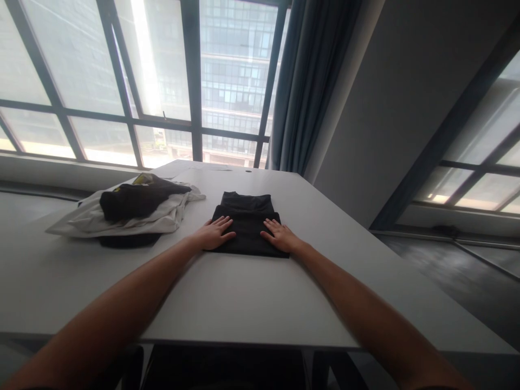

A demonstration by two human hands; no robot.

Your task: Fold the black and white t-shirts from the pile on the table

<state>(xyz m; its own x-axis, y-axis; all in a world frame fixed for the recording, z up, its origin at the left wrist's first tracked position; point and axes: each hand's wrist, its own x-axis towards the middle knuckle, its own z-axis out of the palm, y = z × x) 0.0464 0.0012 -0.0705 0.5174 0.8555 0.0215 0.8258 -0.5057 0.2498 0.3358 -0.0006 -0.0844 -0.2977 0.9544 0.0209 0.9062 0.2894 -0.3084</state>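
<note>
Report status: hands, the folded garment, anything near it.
Left hand and right hand flat, open, pressing folded black garment on white table. Heap of clothes left of it, apart. Nothing in the way.

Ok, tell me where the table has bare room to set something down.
Bare: the near strip of the table between the forearms, the stretch right of the folded dark garment out to the table's right edge, and the far end by the window. Crowded: the left, under the pile of clothes, and the centre, where left hand and right hand lie flat on the garment.
</note>
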